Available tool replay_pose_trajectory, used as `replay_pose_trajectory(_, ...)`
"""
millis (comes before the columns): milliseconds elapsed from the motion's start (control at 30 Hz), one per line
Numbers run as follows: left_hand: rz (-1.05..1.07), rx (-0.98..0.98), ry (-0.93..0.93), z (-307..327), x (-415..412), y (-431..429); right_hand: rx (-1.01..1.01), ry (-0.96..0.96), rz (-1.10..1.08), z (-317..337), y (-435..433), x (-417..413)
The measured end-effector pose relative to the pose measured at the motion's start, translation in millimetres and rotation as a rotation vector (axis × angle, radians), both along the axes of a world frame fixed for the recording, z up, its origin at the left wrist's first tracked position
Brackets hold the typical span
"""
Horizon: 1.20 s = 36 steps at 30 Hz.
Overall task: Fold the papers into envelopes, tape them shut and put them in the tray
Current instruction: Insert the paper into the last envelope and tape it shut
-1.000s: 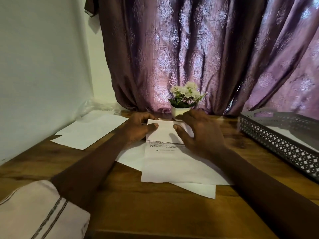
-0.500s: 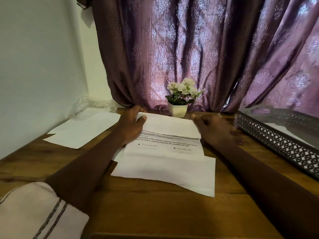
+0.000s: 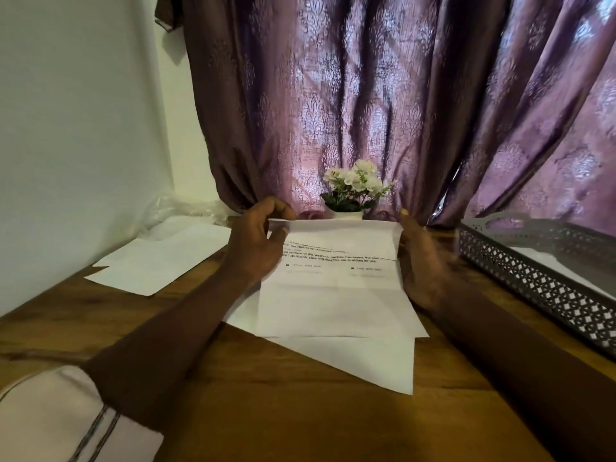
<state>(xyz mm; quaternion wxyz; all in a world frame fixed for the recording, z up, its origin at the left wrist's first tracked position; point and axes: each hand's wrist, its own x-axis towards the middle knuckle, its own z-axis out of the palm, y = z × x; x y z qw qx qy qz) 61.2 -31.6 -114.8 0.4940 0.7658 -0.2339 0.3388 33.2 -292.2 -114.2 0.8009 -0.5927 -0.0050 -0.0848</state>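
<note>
Paper (image 3: 336,288) top edge pinched — left hand (image 3: 256,248), right hand (image 3: 423,261)

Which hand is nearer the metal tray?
Right. The right hand holds the printed paper beside the tray; the left hand grips the paper's far side.

A wooden table (image 3: 266,411) with a warm brown grain fills the lower part of the view. At its far edge stands a small white pot (image 3: 346,215) of white flowers (image 3: 355,181) with green leaves, just in front of a purple patterned curtain (image 3: 366,95) that hangs in deep folds. A pale wall (image 3: 73,128) rises on the left, and crumpled clear plastic (image 3: 173,210) lies in the corner where wall and table meet.
</note>
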Motion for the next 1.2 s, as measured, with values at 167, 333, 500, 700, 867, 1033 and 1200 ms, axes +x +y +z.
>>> replay_pose_trajectory(167, 0.012, -0.004, -0.021, -0.2, -1.0, 0.4, -0.002, 0.065, 0.114, -0.3, -3.1, -4.8)
replay_pose_trajectory(333, -0.024, 0.116, -0.056, 1.8, -4.1, 2.2, 0.021, -0.008, 0.013, 0.8, 1.5, -1.1)
replay_pose_trajectory(500, -0.033, 0.223, -0.138, -0.5, -1.6, 1.7, 0.038, 0.004, 0.083, -4.4, -2.2, -2.0)
replay_pose_trajectory(700, -0.037, 0.248, -0.143, -0.4, -1.5, 3.9, -0.015, -0.003, -0.014, -1.9, 3.0, -3.0)
replay_pose_trajectory(867, -0.097, 0.189, 0.040, 2.1, -9.2, 1.1, -0.028, -0.047, -0.032, 4.2, 6.9, -9.8)
replay_pose_trajectory(1033, -0.046, 0.123, 0.061, 3.6, -10.5, -0.1, 0.097, -0.013, 0.016, 3.4, 1.5, -11.3)
replay_pose_trajectory(1200, -0.095, -0.213, 0.221, 8.9, -4.0, 9.8, -0.001, -0.200, 0.094, 1.1, 6.7, -14.0)
